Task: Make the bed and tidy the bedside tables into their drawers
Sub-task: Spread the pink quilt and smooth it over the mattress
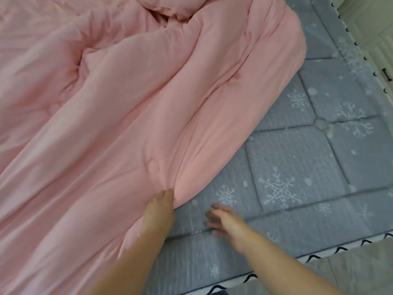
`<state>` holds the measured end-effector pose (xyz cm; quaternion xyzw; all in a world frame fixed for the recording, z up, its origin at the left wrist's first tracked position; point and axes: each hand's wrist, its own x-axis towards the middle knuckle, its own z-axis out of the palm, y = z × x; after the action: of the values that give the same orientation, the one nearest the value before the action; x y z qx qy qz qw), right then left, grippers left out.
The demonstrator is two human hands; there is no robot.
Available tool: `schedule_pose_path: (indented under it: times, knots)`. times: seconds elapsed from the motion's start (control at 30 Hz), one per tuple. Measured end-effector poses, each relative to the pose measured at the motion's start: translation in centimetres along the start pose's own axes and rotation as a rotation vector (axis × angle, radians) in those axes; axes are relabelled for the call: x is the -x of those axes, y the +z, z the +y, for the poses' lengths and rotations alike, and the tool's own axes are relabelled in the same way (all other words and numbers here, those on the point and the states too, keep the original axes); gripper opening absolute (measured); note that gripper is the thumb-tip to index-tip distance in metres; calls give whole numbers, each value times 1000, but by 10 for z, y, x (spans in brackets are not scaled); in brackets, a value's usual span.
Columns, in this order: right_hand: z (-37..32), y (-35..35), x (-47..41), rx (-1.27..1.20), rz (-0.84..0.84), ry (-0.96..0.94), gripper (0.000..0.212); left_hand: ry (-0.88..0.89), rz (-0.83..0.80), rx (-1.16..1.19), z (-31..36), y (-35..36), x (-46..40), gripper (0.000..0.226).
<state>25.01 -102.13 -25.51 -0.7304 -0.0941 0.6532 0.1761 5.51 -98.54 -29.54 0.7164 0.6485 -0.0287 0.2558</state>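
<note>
The left hand [159,211] grips the rumpled pink quilted duvet's [119,116] edge on the grey snowflake-patterned mattress [319,167] (right hand [223,220] blurred, fingers spread, just beside).

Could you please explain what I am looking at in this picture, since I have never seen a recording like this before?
There is no machine here: a person wears a camera on the head, so the single picture looks forward and down at their own bare arms. Below lies a bed. A rumpled pink quilt covers most of it, and a grey mattress cover printed with snowflakes shows on the right. The left hand grips the quilt's edge, its fingers tucked into the fabric. The right hand is blurred, fingers spread over the grey cover, holding nothing. Pale cabinet doors stand beyond the bed at the top right.
</note>
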Motion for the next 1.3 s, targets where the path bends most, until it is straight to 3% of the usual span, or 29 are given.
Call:
schedule_pose_path:
  times: [0.07, 0.17, 0.3, 0.37, 0.53, 0.63, 0.73, 0.83, 0.9, 0.97, 1.07, 1.1, 1.17, 1.3]
  knots:
    - [-36, -5, 2, -303, -81, 30, 28, 15, -139, 71, 7, 6, 12, 40]
    - [-96, -18, -3, -478, -67, -34, 38, 15, -313, 244, 19, 12, 43, 36]
    - [-128, -39, -11, -342, 131, -105, 47, 28, -448, 253, 43, 15, 88, 37]
    - [-126, -52, -4, -249, 226, -154, 41, -1, -477, 221, 54, 9, 106, 40]
    - [-78, -84, 49, -148, 375, -201, 37, -130, -469, 215, 82, -3, 144, 63]
    - [-34, -109, 90, -206, 326, -114, 38, -245, -410, 387, 117, -14, 163, 80]
    - [-2, -120, 146, -343, 264, -63, 28, -157, -311, 395, 155, -28, 177, 114]
    - [16, -117, 184, -490, 212, -64, 26, -58, -139, 264, 185, -32, 186, 130]
    - [21, -115, 208, -565, 196, -102, 27, -5, -204, 139, 200, -37, 200, 139]
    - [29, -116, 224, -613, 165, -120, 29, 28, -238, 61, 208, -46, 218, 125]
    - [39, -119, 244, -592, 144, -135, 30, -6, -94, 207, 207, -60, 239, 58]
    - [38, -121, 251, -590, 136, -133, 28, -7, -87, 249, 206, -69, 245, 48]
    - [29, -126, 261, -573, 92, -143, 25, 43, -100, 277, 208, -84, 258, 39]
    - [-8, -135, 269, -581, 13, -172, 23, 43, -209, 388, 218, -106, 285, 48]
